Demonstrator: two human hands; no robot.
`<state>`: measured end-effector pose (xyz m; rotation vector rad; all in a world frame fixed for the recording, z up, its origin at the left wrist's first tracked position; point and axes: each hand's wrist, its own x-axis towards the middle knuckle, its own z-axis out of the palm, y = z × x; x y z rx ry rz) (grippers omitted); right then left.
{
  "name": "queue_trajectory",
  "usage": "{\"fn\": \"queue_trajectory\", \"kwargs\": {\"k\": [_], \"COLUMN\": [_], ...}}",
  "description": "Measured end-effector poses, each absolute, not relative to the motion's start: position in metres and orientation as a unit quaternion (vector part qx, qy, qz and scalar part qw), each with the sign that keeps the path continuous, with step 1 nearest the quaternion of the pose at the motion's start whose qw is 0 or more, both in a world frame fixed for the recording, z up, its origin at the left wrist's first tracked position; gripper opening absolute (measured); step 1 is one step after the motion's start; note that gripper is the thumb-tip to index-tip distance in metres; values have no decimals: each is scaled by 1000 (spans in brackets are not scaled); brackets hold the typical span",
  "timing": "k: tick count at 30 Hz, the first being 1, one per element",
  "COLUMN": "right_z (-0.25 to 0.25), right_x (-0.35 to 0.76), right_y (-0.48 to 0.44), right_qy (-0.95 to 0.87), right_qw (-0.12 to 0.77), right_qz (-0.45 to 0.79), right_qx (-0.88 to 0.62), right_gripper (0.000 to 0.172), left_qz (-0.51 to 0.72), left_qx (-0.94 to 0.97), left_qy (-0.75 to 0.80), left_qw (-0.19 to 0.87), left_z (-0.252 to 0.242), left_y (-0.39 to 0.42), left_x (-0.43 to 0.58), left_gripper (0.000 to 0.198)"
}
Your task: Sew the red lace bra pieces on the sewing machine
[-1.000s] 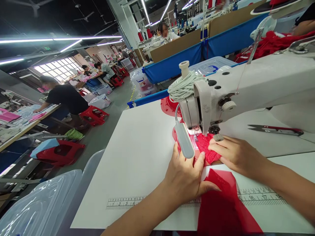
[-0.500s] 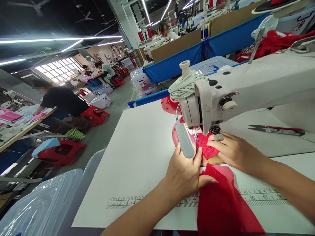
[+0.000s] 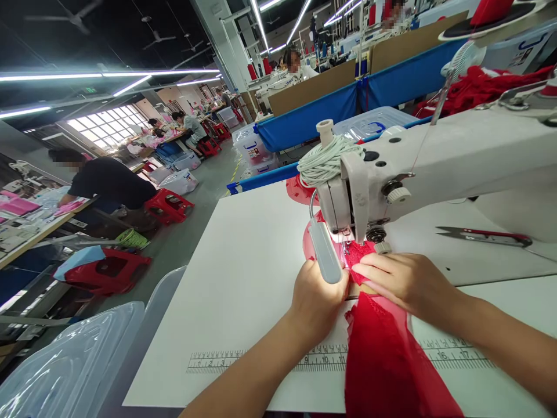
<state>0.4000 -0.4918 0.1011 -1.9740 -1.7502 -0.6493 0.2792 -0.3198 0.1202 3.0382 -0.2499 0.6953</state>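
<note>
Red lace fabric lies under the needle area of a white sewing machine. My left hand is closed at the fabric's left edge, its fingertips partly hidden behind a grey lamp. On the other side, my right hand lies over the fabric, fingers stretched out to the left and its thumb out of sight. Below both hands a longer red piece, part solid and part sheer, hangs toward the table's front edge. More sheer red fabric shows behind the machine head.
Thread snips lie right of the machine on the white table, which has a printed ruler. Pale green cord is coiled on the machine head. Clear plastic bins stand at left. Co-workers sit farther off.
My right hand has moved left over the lace, closer to my left hand. My left hand's fingers have drawn in, and its thumb no longer reaches over the lower red piece.
</note>
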Motion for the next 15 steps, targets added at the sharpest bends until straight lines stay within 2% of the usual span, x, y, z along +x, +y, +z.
{"fn": "queue_trajectory", "kwargs": {"k": [3,8,11,15], "right_z": [101,105,108,110], "right_x": [397,398,400,399], "right_y": [-488,-483,-482,-482], "right_qy": [-619,-509,-477,-477], "right_qw": [214,349,387,395], "right_qz": [-202,-84,-55,-56], "right_qx": [-728,-782,-787,-783], "right_gripper": [29,27,25,23], "left_qz": [188,182,176,157], "left_qx": [973,956,929,919], "left_qy": [-63,-24,2,10], "left_qw": [114,230,325,362], "left_z": [119,123,125,124], "left_y": [-316,-309,-309,-315], "left_x": [284,301,306,304], "left_gripper": [26,24,25,19]}}
